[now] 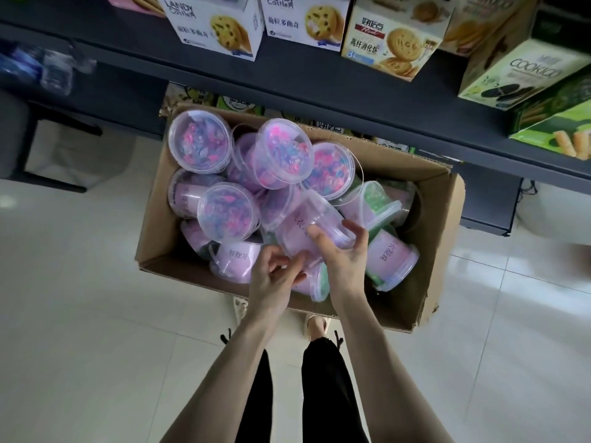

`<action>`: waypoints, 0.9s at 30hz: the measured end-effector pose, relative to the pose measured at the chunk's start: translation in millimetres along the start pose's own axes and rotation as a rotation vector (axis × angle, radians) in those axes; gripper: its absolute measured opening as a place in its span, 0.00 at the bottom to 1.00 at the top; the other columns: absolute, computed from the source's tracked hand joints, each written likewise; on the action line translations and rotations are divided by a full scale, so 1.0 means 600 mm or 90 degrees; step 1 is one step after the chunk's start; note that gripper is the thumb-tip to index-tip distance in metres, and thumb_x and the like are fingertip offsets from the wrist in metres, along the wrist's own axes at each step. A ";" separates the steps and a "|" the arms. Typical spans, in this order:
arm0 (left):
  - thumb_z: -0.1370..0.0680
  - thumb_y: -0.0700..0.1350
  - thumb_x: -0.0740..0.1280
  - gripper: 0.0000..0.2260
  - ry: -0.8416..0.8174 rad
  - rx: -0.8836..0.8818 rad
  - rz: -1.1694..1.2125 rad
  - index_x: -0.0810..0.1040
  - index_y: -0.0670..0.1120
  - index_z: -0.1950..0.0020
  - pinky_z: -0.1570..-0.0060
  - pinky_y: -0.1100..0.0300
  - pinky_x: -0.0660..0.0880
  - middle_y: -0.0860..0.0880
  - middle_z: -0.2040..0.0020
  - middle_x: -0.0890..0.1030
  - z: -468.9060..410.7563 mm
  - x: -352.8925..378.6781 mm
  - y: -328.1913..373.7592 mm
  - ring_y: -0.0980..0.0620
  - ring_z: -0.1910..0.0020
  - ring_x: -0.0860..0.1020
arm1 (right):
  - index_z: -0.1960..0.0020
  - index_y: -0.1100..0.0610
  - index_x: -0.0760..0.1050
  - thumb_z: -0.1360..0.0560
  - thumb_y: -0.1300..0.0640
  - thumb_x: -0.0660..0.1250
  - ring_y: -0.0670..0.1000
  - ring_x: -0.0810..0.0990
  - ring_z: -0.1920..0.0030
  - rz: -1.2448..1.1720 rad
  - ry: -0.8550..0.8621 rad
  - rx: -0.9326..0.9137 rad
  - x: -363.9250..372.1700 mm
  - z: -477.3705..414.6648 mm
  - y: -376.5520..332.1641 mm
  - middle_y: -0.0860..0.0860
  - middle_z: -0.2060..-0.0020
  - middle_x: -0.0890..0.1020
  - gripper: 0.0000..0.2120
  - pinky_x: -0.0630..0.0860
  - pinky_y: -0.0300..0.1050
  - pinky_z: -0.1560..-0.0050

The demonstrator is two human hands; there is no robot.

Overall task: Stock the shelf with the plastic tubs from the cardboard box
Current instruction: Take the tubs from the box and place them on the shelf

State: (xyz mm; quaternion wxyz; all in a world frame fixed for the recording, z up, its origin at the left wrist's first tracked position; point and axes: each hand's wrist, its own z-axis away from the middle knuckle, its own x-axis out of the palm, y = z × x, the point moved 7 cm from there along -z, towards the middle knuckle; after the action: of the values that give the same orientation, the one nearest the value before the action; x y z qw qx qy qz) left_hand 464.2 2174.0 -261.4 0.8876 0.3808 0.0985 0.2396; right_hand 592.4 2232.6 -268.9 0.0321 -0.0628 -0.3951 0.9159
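Open cardboard box (428, 251) of plastic tubs on the floor, right hand (343, 251) apparently gripping a pink tub (307, 230), left hand (275, 276) loosely curled, holding nothing, beside it.

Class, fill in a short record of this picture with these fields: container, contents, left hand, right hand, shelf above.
container: open cardboard box on the floor
contents: many plastic tubs, mostly pink, some green, piled loosely
left hand: fingers curled, over the tubs, grip unclear
right hand: fingers around a pink tub lying on its side
shelf above: biscuit boxes
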 end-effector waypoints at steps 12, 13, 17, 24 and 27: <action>0.39 0.60 0.77 0.48 0.124 0.113 -0.419 0.59 0.47 0.26 0.31 0.56 0.54 0.35 0.27 0.54 -0.148 -0.164 0.038 0.39 0.27 0.53 | 0.29 0.54 0.58 0.45 0.40 0.80 0.50 0.75 0.38 0.005 0.164 -0.009 0.033 0.012 0.066 0.52 0.36 0.72 0.52 0.75 0.52 0.37; 0.38 0.56 0.78 0.50 0.111 0.103 -0.423 0.55 0.49 0.24 0.31 0.55 0.53 0.35 0.25 0.49 -0.156 -0.156 0.033 0.40 0.26 0.50 | 0.28 0.54 0.57 0.44 0.39 0.79 0.51 0.75 0.37 0.006 0.170 -0.012 0.033 0.009 0.070 0.52 0.35 0.71 0.53 0.74 0.52 0.36; 0.39 0.56 0.79 0.53 0.119 0.134 -0.412 0.48 0.55 0.23 0.31 0.48 0.58 0.38 0.25 0.43 -0.182 -0.141 0.026 0.40 0.25 0.47 | 0.27 0.47 0.55 0.40 0.33 0.74 0.56 0.74 0.36 0.013 0.172 -0.006 0.032 -0.009 0.081 0.57 0.34 0.72 0.50 0.72 0.58 0.35; 0.39 0.57 0.78 0.48 0.148 0.185 -0.399 0.58 0.52 0.25 0.37 0.60 0.63 0.40 0.27 0.58 -0.157 -0.166 0.047 0.44 0.30 0.62 | 0.25 0.52 0.50 0.40 0.42 0.79 0.53 0.73 0.37 0.036 0.126 -0.002 0.034 -0.032 0.050 0.53 0.37 0.71 0.54 0.70 0.54 0.33; 0.44 0.68 0.75 0.49 0.108 0.203 -0.323 0.64 0.49 0.29 0.36 0.62 0.65 0.46 0.32 0.68 -0.112 -0.182 0.082 0.50 0.33 0.68 | 0.28 0.54 0.54 0.46 0.42 0.80 0.53 0.76 0.39 0.003 0.080 -0.021 0.039 0.010 0.024 0.54 0.37 0.72 0.55 0.74 0.55 0.37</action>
State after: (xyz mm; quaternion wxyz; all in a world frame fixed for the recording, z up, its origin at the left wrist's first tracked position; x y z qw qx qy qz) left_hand 328.5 2191.0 -273.2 0.8368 0.4570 0.3007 0.0228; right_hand 568.5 2220.8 -277.6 0.0537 -0.1213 -0.4073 0.9036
